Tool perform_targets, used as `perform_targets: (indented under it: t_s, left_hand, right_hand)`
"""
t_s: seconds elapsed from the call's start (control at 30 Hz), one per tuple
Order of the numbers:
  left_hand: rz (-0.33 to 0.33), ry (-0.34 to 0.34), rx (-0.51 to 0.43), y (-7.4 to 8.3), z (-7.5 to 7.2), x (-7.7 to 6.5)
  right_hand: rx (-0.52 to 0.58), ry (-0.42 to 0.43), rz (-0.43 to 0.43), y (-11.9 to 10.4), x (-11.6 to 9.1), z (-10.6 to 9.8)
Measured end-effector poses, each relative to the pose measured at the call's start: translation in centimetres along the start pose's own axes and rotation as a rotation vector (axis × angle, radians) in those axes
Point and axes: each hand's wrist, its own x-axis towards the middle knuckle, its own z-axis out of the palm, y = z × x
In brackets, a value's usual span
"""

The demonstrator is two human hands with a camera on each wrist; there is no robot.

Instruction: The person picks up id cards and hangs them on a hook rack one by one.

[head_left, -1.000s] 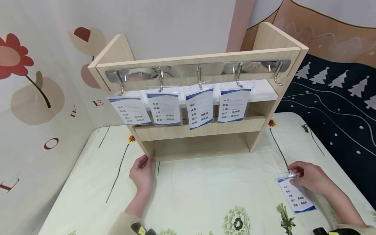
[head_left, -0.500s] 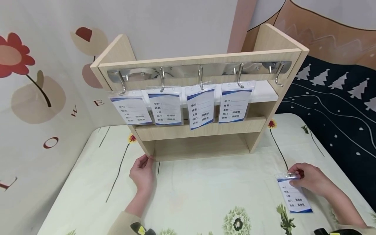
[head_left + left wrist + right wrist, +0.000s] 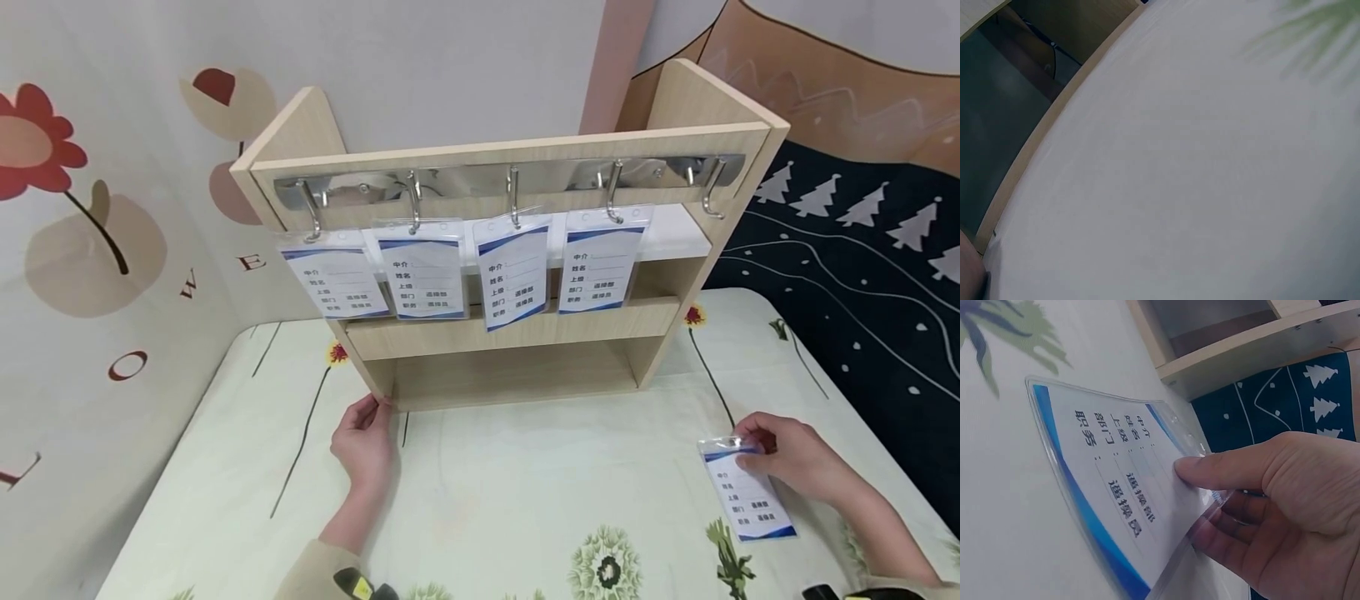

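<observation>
In the head view my right hand point(image 3: 797, 457) pinches the top edge of a badge holder point(image 3: 750, 498) over the tablecloth. It is a clear plastic sleeve with a white card, blue bands and printed Chinese lines. The right wrist view has the thumb point(image 3: 1200, 472) on the face of the badge holder point(image 3: 1110, 462), fingers curled behind it. My left hand point(image 3: 365, 442) grips the front bottom corner of the wooden shelf point(image 3: 495, 340) at its left side panel, fingertips partly hidden. Several similar badge holders point(image 3: 420, 279) hang from hooks on the shelf; the rightmost hook point(image 3: 711, 190) is bare.
A shiny metal hook rail point(image 3: 465, 179) runs across the shelf's upper board. The pale flower-print tablecloth point(image 3: 510, 475) lies under everything. Behind stand a flower-patterned wall point(image 3: 187, 175) on the left and a dark tree-print covering point(image 3: 847, 267) on the right.
The badge holder in my right hand has tilted slightly, its lower end shifting a little left. My left hand stays at the shelf's corner.
</observation>
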Motion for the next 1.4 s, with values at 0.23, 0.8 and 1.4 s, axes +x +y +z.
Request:
perform_targets:
  t_s: [0.23,0.8,1.4]
  left_hand:
    - [-0.001,-0.012,-0.007,-0.1,0.1,0.0]
    - [0.017,-0.005,0.009,0.1,0.0,0.0]
    - [0.005,-0.006,0.036,0.0,-0.2,0.0]
  right_hand:
    - [0.005,0.095,-0.048,-1.0,0.0,0.0]
    - [0.097,0.228,-0.14,-3.2,0.2,-0.2]
    - [0.15,0.34,-0.292,-5.8,0.8,-2.4]
